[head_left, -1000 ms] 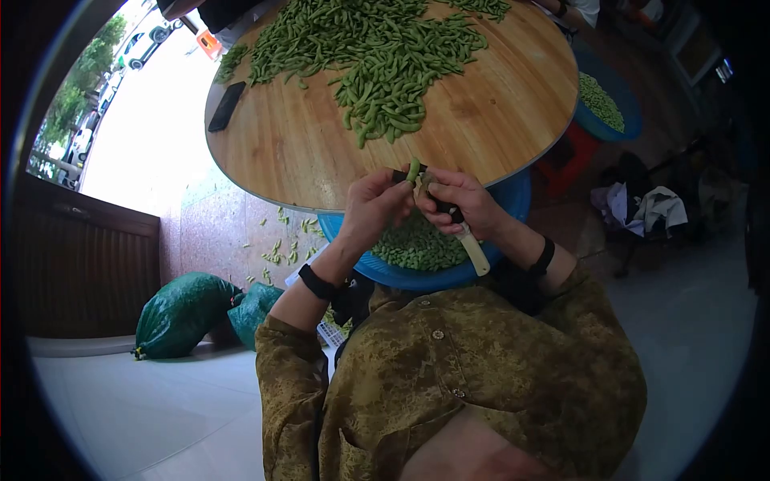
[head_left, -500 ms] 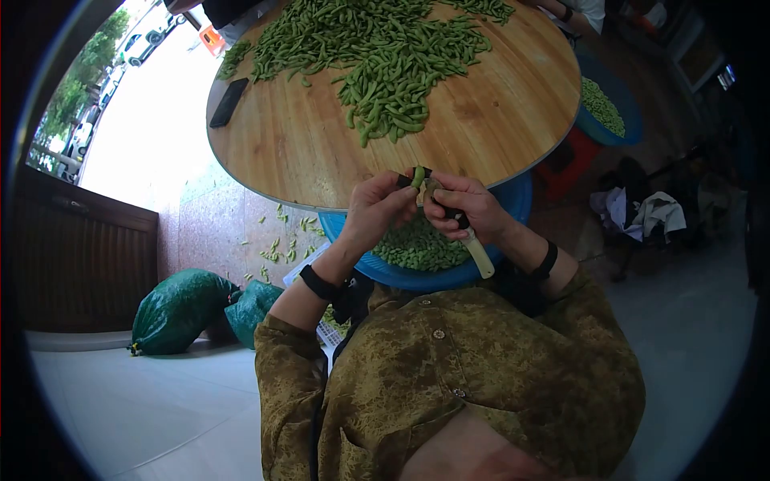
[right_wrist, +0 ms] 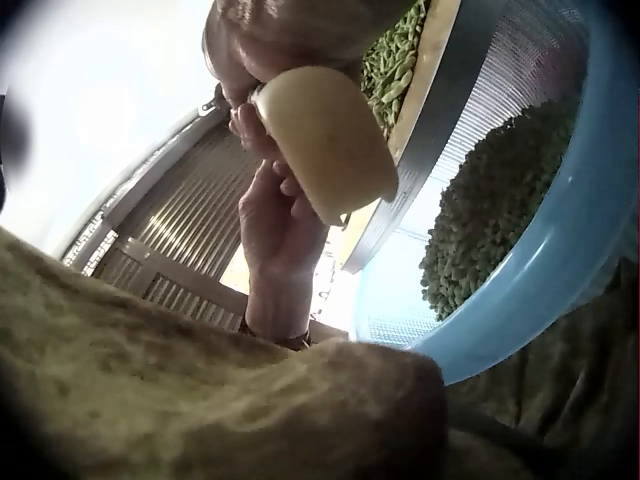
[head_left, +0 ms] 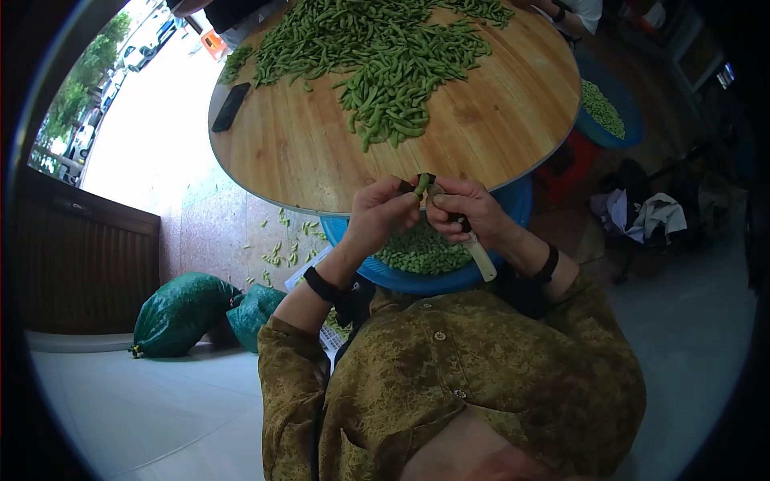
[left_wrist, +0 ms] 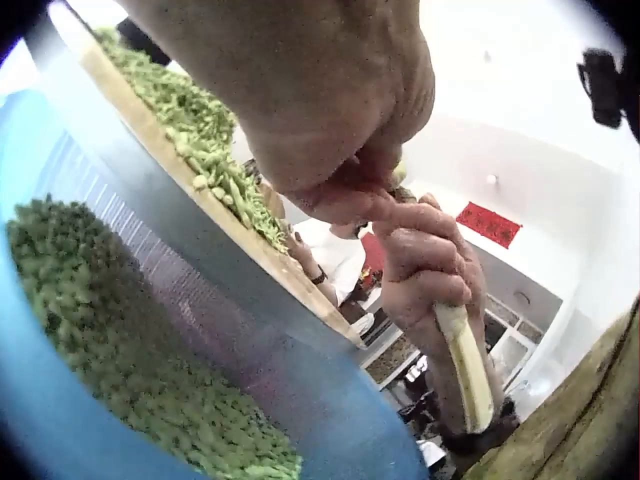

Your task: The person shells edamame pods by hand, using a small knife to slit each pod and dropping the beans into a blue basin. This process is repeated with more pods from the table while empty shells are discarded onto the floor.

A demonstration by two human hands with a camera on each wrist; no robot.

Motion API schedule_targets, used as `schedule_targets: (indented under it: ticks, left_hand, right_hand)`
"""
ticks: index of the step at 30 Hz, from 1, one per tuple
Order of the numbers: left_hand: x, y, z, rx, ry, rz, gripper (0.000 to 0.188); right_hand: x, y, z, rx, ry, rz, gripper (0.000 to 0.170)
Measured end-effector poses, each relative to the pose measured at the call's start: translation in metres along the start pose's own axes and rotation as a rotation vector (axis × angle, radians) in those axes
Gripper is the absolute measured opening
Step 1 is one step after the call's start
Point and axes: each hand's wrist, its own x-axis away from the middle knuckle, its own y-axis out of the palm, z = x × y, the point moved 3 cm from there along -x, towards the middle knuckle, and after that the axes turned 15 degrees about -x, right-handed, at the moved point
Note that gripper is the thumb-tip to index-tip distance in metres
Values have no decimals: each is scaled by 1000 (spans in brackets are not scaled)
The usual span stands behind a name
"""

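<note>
My left hand [head_left: 375,216] pinches a green soybean pod [head_left: 422,185] between thumb and fingers, near the table's front edge. A dark covering shows at its fingertips. Close beside it, my right hand [head_left: 475,212] grips a tool with a cream handle [head_left: 483,261], its working end hidden among the fingers. The handle points down toward my body and looms large in the right wrist view [right_wrist: 330,145]. Both hands are above a blue basin [head_left: 393,278] holding shelled green beans [head_left: 425,252]. On the round wooden table [head_left: 281,152] lies a big heap of pods [head_left: 389,88].
A black phone-like slab [head_left: 231,107] lies at the table's left. Green sacks [head_left: 188,313] and scattered pods [head_left: 277,252] are on the floor at left. Another blue basin of beans [head_left: 601,111] stands at right beside a red stool [head_left: 573,164]. Other people sit across the table.
Both hands have moved slightly down and right in the head view, staying close together. The pod remains in the left hand and the cream-handled tool in the right; the pod's tilt has shifted.
</note>
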Motion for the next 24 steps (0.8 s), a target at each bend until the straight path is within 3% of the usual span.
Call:
schedule_targets:
  ticks: [1,5,7,11,13,14,16,20,22,23,24]
  left_hand:
    - [-1,1,-1,141,-78,-77,6]
    - [-4,6,-7,454,-77,-257,7]
    - [-1,13,-8,649,-149,-386,9]
    - [-2,18,-8,732,-194,-348,10]
    - [-7,7,-7,-33,-142,23,9]
    - [-6,9,-5,-36,-142,21,9]
    - [3,12,22,-923,524,334,9]
    - [4,12,24,-1204,728,376,15]
    - [2,7,9,-587,115,255,14]
    - [0,7,12,-588,116,254,14]
    - [-2,8,15,-345,-7,213,14]
  right_hand:
    - [0,-1,0,-68,27,-29,30]
    - [0,-3,-1,-115,55,-100,33]
    - [1,-4,1,-226,102,-154,23]
    - [-1,-11,4,-303,129,-127,25]
    - [-5,-15,5,-426,112,-26,26]
    - [-7,-17,7,-427,109,-28,26]
    - [-9,-22,13,-452,129,-4,28]
    - [-10,-14,12,-486,138,21,21]
    - [-9,-13,12,-353,64,39,28]
    - [-9,-12,11,-353,62,38,28]
    - [-9,-11,8,-320,39,30,26]
